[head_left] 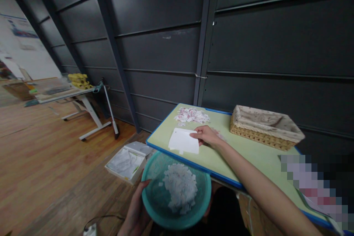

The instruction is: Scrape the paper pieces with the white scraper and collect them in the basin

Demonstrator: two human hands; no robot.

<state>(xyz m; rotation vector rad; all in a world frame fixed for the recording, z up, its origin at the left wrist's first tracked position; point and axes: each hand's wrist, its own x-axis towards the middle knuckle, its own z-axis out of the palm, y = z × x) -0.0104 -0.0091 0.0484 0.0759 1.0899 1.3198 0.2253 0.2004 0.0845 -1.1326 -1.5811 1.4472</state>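
Note:
My left hand (139, 199) grips the left rim of a green plastic basin (206, 195), with the thumb over the edge. Many small white paper pieces (181, 188) lie heaped inside it. The basin is just below the near edge of a pale yellow-green table (218, 160) with a blue border. On the tabletop my right hand (206, 135) pinches the right side of a flat white card (183, 141). A few paper bits stick out at the card's near edge. Behind the card spreads a pile of white and pinkish paper pieces (192, 115).
A woven basket with a cloth lining (262, 134) stands at the table's back right. An open white box (125, 164) lies on the floor to the left. Farther left is another table (66, 94) with yellow items. A dark panelled wall (157, 44) rises behind.

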